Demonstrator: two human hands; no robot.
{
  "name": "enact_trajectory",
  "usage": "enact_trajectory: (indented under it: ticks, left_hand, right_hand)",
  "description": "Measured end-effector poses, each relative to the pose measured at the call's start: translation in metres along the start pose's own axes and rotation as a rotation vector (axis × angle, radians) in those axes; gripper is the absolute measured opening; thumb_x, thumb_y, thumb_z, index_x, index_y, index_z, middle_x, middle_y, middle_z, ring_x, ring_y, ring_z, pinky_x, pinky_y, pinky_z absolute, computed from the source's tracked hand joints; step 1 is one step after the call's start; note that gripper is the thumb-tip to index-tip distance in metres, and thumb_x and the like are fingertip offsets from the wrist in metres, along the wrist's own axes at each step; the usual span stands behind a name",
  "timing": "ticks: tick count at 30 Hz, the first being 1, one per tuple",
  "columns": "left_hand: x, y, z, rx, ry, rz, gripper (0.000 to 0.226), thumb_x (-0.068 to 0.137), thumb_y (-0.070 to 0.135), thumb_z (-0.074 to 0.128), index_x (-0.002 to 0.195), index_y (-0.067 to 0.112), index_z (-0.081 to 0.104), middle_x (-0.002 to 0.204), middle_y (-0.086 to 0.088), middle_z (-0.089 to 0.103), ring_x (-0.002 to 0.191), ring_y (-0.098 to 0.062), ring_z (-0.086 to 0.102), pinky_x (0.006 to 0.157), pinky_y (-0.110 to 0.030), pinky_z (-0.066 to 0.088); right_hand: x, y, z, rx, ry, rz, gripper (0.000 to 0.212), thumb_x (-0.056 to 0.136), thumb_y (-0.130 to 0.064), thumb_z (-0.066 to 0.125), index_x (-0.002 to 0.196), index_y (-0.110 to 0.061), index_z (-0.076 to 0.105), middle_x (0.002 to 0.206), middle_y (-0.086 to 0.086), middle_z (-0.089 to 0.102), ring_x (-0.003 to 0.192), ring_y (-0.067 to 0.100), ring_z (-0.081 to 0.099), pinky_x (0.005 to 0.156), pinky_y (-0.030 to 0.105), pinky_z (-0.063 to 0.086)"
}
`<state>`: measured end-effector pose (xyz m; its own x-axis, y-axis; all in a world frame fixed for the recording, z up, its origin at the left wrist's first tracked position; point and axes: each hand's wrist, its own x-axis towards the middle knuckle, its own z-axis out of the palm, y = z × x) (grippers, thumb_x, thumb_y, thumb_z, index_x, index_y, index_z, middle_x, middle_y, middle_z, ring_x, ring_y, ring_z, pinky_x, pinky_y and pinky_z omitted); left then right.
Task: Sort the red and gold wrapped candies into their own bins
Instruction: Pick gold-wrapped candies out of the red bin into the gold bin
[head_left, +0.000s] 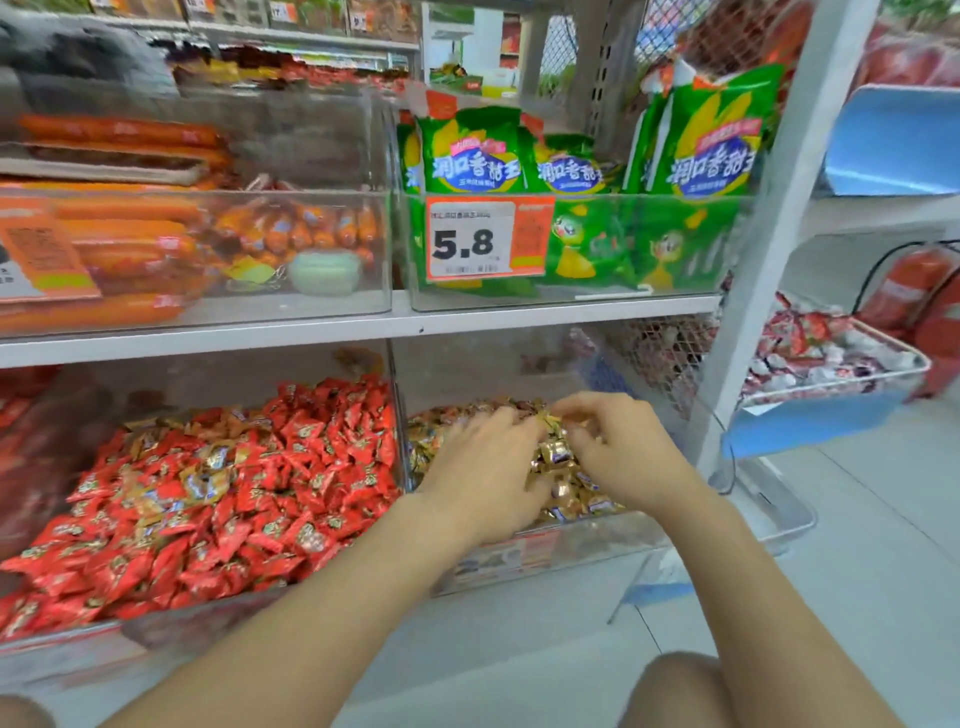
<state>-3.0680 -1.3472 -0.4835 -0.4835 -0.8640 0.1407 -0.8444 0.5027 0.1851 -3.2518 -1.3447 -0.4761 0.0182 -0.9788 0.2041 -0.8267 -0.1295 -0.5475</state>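
Foreground: bare knee (680, 691) at the lower edge, with two bare forearms stretched forward.

Left hand (483, 467) palm down on the heap of gold foil-wrapped candies (563, 486), fingers extended and slightly apart, tips blurred. Right hand (618, 447) just beside it, thumb and fingers curled, pinching a few of the gold foil-wrapped candies at the top of the heap.

Heap in the right-hand clear plastic bin (571, 553) on the lower shelf level: crinkled, shiny wrappers with small dark-blue marks, writing too small to read. In the adjoining left-hand clear plastic bin (208, 618), red glossy-wrapped candies (291, 499) bearing gold emblems, with several stray gold pieces (202, 480) mixed in.

Above, white shelf board (208, 338). On it, orange sausage packs (119, 244) at left. At right, green snack bags (470, 156) printed "润口香甜王", behind an orange-and-white price tag (470, 241) reading "5.8".

Far right: wire basket (831, 387) of red-and-white sweets, and a red fire extinguisher (904, 291).
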Motion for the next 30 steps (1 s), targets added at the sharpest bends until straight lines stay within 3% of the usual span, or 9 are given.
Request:
enact_trajectory:
  ticks: [3, 6, 9, 13, 17, 20, 23, 27, 30]
  left_hand:
    - [-0.047, -0.012, -0.024, 0.038, 0.354, 0.155, 0.019, 0.095, 0.038, 0.052, 0.098, 0.025, 0.064, 0.094, 0.003, 0.059, 0.094, -0.025, 0.055, 0.08, -0.042, 0.043]
    - [-0.094, -0.054, -0.042, -0.033, 0.469, -0.006, 0.014, 0.091, 0.037, 0.053, 0.083, 0.026, 0.055, 0.081, 0.008, 0.05, 0.081, -0.022, 0.048, 0.074, -0.042, 0.043]
    - [-0.132, -0.112, -0.054, 0.083, 0.354, -0.399, 0.022, 0.087, 0.049, 0.046, 0.094, 0.029, 0.055, 0.094, 0.006, 0.049, 0.091, -0.025, 0.048, 0.081, -0.044, 0.047]
    - [-0.165, -0.163, -0.067, 0.086, -0.049, -0.867, 0.07, 0.089, 0.072, 0.045, 0.136, 0.02, 0.042, 0.137, -0.013, 0.041, 0.125, -0.042, 0.041, 0.102, -0.053, 0.046]
    - [-0.18, -0.186, -0.062, -0.06, -0.371, -0.913, 0.123, 0.078, 0.095, 0.037, 0.164, 0.021, -0.012, 0.167, -0.021, 0.011, 0.15, -0.051, 0.013, 0.119, -0.061, 0.028]
    - [-0.175, -0.199, -0.061, -0.043, -0.435, -0.914, 0.131, 0.078, 0.092, 0.048, 0.164, 0.015, -0.014, 0.166, -0.027, 0.008, 0.151, -0.052, 0.009, 0.122, -0.058, 0.025]
    - [-0.157, -0.213, -0.066, -0.056, -0.444, -0.929, 0.145, 0.072, 0.086, 0.065, 0.163, 0.001, -0.011, 0.163, -0.034, 0.012, 0.15, -0.051, 0.016, 0.121, -0.051, 0.025]
    - [-0.138, -0.232, -0.065, -0.101, -0.378, -0.949, 0.149, 0.066, 0.077, 0.081, 0.161, -0.003, 0.0, 0.159, -0.03, 0.025, 0.147, -0.047, 0.024, 0.12, -0.05, 0.029]
    - [-0.141, -0.245, -0.064, -0.205, -0.268, -0.954, 0.148, 0.045, 0.081, 0.087, 0.156, 0.01, 0.021, 0.153, -0.021, 0.039, 0.143, -0.042, 0.031, 0.115, -0.054, 0.038]
  right_hand:
    - [-0.003, -0.043, 0.007, 0.09, 0.006, -0.101, 0.026, 0.097, -0.014, 0.06, 0.106, -0.032, 0.078, 0.082, -0.01, 0.078, 0.071, 0.006, 0.071, 0.076, 0.026, 0.057]
    - [-0.011, -0.093, 0.026, 0.113, -0.074, -0.213, 0.021, 0.097, -0.02, 0.062, 0.104, -0.033, 0.077, 0.084, -0.013, 0.075, 0.075, 0.004, 0.068, 0.074, 0.017, 0.051]
    - [-0.012, -0.136, 0.049, 0.083, -0.099, -0.361, 0.023, 0.095, -0.019, 0.064, 0.107, -0.033, 0.077, 0.089, -0.016, 0.065, 0.081, 0.002, 0.062, 0.079, 0.015, 0.045]
    - [0.001, -0.185, 0.093, -0.032, -0.22, -0.504, 0.024, 0.094, -0.03, 0.065, 0.117, -0.031, 0.074, 0.103, -0.004, 0.066, 0.096, 0.016, 0.063, 0.094, 0.037, 0.05]
    - [0.011, -0.21, 0.139, -0.324, -0.611, -0.519, 0.07, 0.088, -0.07, 0.06, 0.152, -0.053, 0.036, 0.161, 0.003, 0.036, 0.149, 0.036, 0.027, 0.124, 0.058, 0.024]
    - [0.028, -0.214, 0.158, -0.466, -0.798, -0.512, 0.083, 0.089, -0.076, 0.058, 0.156, -0.064, 0.011, 0.176, -0.003, -0.001, 0.159, 0.042, -0.003, 0.128, 0.06, 0.001]
    - [0.046, -0.223, 0.175, -0.545, -0.775, -0.523, 0.086, 0.086, -0.075, 0.063, 0.155, -0.063, 0.012, 0.174, -0.003, 0.008, 0.156, 0.045, 0.008, 0.125, 0.064, 0.003]
    - [0.057, -0.236, 0.19, -0.618, -0.442, -0.545, 0.071, 0.089, -0.065, 0.061, 0.151, -0.048, 0.032, 0.154, 0.007, 0.043, 0.141, 0.041, 0.038, 0.12, 0.057, 0.023]
    - [0.065, -0.243, 0.178, -0.558, -0.554, -0.439, 0.076, 0.08, -0.063, 0.07, 0.149, -0.051, 0.041, 0.152, 0.006, 0.047, 0.143, 0.041, 0.039, 0.12, 0.062, 0.02]
